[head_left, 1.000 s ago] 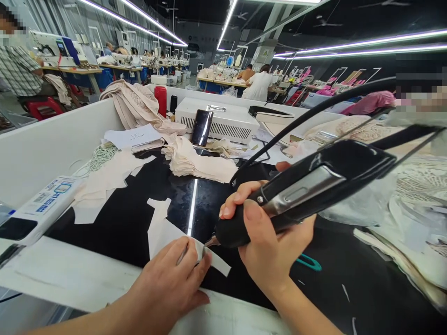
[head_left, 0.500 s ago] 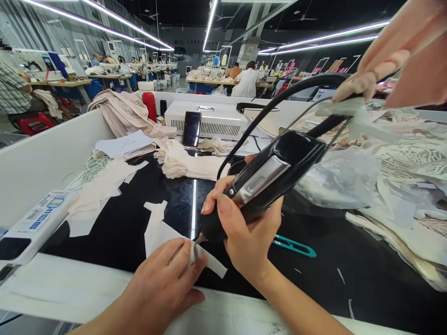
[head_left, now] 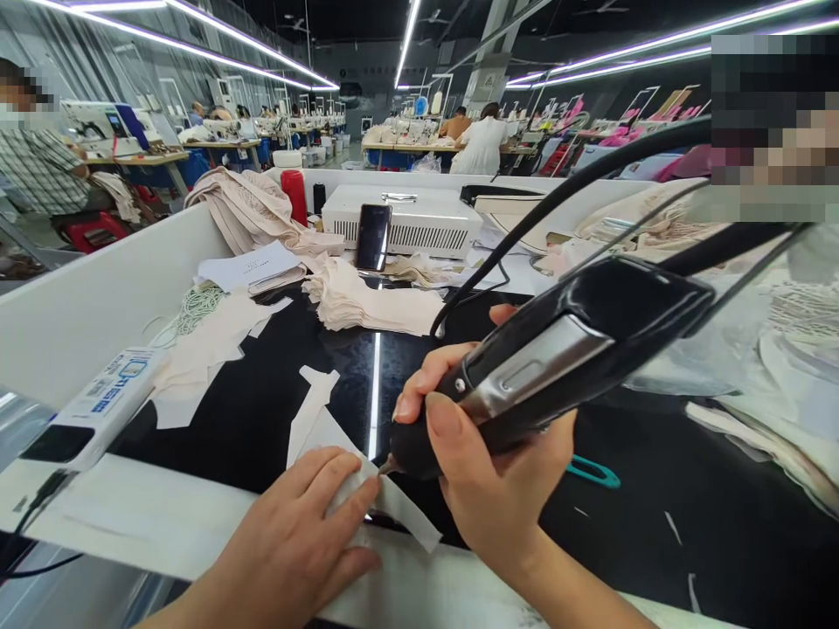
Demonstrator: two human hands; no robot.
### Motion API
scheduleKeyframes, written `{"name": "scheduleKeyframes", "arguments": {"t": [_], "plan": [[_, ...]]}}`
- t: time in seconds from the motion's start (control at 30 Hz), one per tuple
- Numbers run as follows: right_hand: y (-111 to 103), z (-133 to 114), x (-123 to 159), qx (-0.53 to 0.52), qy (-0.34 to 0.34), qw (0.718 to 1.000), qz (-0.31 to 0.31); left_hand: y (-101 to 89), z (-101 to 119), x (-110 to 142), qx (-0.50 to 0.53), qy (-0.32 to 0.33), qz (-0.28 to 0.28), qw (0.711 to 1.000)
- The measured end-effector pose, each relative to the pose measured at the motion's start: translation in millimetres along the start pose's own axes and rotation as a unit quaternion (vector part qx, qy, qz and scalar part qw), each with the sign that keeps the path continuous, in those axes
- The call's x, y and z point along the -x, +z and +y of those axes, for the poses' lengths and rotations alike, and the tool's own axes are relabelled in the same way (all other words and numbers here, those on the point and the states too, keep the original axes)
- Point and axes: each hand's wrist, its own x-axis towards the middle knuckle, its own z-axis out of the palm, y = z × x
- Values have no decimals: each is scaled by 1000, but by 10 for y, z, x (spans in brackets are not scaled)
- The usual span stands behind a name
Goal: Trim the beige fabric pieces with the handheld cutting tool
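Observation:
My right hand (head_left: 498, 463) is wrapped around a black hand-held tool with a silver lever (head_left: 557, 349). Its narrow metal tip points down and left, close to the index finger of my left hand (head_left: 308, 515). That left hand lies with fingers stretched over a pale angled fabric piece (head_left: 412, 511), pressing it against the black work surface (head_left: 262, 419). The tip appears to meet the fabric near its edge, though actual contact is hard to judge. Part of the piece is hidden under my fingers.
A stack of cream fabric pieces (head_left: 373, 301) lies beyond the tool, with a phone (head_left: 374, 238) against a white vented box (head_left: 399, 217). A power bank (head_left: 95, 406) sits left. Plastic-wrapped material (head_left: 701, 341) and a teal loop-shaped object (head_left: 599, 472) lie right. Black cables (head_left: 564, 188) arch overhead.
The view has shifted slightly. My left fingers have flattened and spread on the fabric. The tool's rear end now reaches farther right, its tip still near my left fingers.

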Motion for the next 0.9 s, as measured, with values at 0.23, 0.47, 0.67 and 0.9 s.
{"name": "scheduleKeyframes", "arguments": {"t": [0.23, 0.47, 0.67, 0.9], "plan": [[-4, 58, -39, -36, -1, 999, -6, -10, 24, -50, 21, -12, 15, 1000], [31, 120, -27, -57, 19, 998, -11, -7, 37, -72, 46, -13, 10, 999], [58, 131, -52, -52, 14, 999, -4, -9, 45, -83, 46, -15, 13, 999], [92, 152, -73, -47, 11, 999, -11, 19, 55, -91, 54, -13, 15, 998]]}}
